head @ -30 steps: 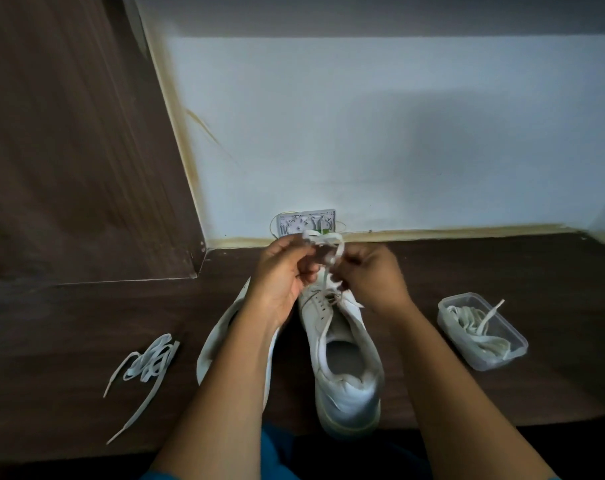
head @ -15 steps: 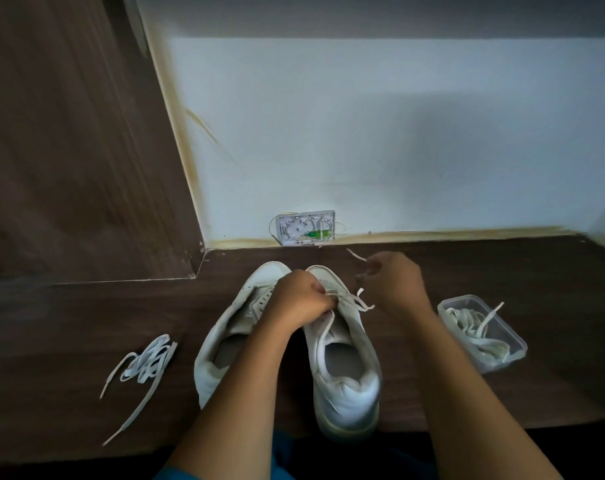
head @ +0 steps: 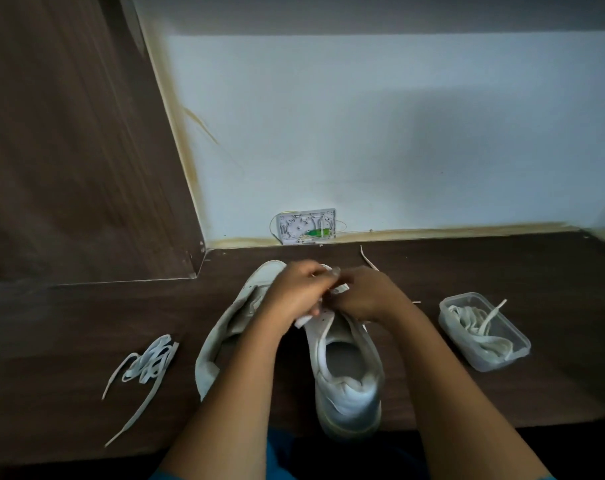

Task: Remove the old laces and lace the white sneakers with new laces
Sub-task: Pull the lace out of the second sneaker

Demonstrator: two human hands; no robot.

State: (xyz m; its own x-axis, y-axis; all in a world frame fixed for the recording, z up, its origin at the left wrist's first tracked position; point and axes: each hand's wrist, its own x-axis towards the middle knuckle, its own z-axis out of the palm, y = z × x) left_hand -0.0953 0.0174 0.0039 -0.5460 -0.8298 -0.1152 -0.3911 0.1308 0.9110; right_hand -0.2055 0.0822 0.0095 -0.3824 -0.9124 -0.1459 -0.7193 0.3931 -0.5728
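1. Your left hand (head: 294, 296) and right hand (head: 367, 296) meet over the eyelets of the right sneaker (head: 349, 375). Fingers are narrow and curled, pinching the lace (head: 340, 289) between them.
2. The sneaker sits heel toward you, directly under the fingers, likely so both hands can work the eyelet rows from above.
3. The lace end (head: 366, 256) sticks out just beyond the right fingers, free over the worktop (head: 502, 265).
4. The left sneaker (head: 221, 337) is just left of the fingers, partly behind your forearm.
5. Loose laces (head: 148, 362) lie well left of the fingers; the tub (head: 502, 362) of laces sits well right. The split probably keeps old and new apart. Which is which: can't tell.
6. Pulling out or threading in: can't tell.
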